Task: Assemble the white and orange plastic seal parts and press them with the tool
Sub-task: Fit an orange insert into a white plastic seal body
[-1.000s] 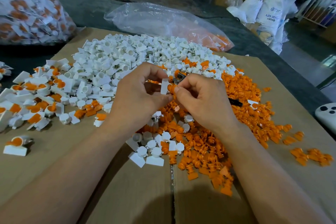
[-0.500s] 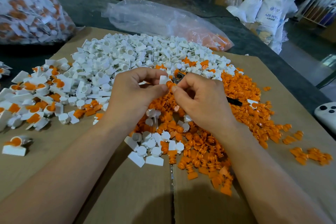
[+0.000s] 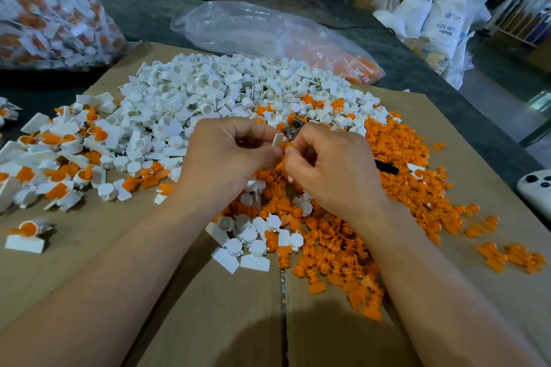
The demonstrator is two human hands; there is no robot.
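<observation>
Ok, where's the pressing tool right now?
Head view, centre-right: the tool peeks out above the right hand, its black handle jutting right over the orange pile.

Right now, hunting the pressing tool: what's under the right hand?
A grey metal tool head shows above the right hand, a black handle beyond, orange plastic parts beneath; the middle is covered.

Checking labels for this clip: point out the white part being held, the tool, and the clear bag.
white part (image 3: 278, 139), head view, on its flat tab.
tool (image 3: 292, 130), head view, on its metal head.
clear bag (image 3: 253, 28), head view, on its upper film.
</observation>
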